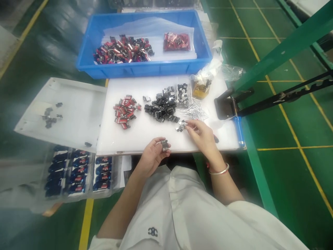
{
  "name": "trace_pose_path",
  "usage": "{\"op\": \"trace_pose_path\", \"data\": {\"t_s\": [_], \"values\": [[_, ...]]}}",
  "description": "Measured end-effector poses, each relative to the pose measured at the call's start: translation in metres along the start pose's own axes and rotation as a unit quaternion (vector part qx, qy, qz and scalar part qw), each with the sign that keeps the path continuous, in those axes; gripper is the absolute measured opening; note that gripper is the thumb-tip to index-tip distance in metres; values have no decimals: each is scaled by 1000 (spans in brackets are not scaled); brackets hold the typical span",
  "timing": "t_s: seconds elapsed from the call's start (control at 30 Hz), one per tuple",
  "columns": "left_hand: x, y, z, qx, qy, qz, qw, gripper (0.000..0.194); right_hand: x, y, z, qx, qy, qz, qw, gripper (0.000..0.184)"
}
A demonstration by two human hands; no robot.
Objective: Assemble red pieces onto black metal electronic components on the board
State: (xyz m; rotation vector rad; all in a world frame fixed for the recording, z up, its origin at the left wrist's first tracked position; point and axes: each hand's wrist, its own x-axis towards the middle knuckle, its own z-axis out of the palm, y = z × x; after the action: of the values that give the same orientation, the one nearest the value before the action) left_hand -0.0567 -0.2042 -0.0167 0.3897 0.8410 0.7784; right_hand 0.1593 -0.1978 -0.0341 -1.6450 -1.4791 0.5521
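Observation:
Between the fingers and thumb of my left hand point(153, 155) is a small dark part with a silver slotted face point(164, 145), held over the table's front edge. My right hand point(201, 134) has its thumb and forefinger drawn together at a little cluster of small silver and black pieces point(180, 126). Whether a piece is in that pinch is too small to see. Behind the hands lies a heap of black slotted parts point(161, 107), with a heap of red ones point(125, 113) to its left. Thin metal pins point(194, 110) are spread beyond my right hand.
A blue bin point(145, 71) with red and black parts stands at the back. Near it are a clear box of small pieces point(182, 93) and a yellow container point(201, 91). A blue-handled tool point(238, 131) lies right. At left are a white board point(75, 121) and trays of blue items point(78, 173).

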Motion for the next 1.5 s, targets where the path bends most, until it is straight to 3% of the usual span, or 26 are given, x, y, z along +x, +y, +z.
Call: {"op": "trace_pose_path", "data": {"t_s": [0.1, 0.27, 0.53, 0.73, 0.93, 1.1, 1.3, 1.5], "values": [[0, 1, -4, -4, 8, 30, 1000, 50, 13, 1, 13, -94, 30, -75, 992, 18], [-1, 2, -10, -26, 36, 62, 997, 48, 23, -3, 32, -179, 25, -123, 976, 19], [3, 11, -15, -41, 60, 102, 992, 47, 22, -5, 29, -178, -15, -146, 973, 17], [16, 27, -12, -22, 42, 132, 990, 53, 45, -16, 16, -126, 17, -162, 979, 19], [40, 42, -9, 33, 37, 176, 983, 49, 105, -45, -2, -76, 48, -135, 987, 16], [50, 48, -13, 31, 39, 193, 980, 48, 180, -57, -9, -156, 32, -49, 986, 21], [53, 42, -15, 17, 61, 207, 976, 45, 264, -54, -9, -230, 5, 4, 973, 20], [55, 42, -17, 14, 70, 200, 977, 45, 313, -35, -6, -296, -35, 68, 952, 15]]}}
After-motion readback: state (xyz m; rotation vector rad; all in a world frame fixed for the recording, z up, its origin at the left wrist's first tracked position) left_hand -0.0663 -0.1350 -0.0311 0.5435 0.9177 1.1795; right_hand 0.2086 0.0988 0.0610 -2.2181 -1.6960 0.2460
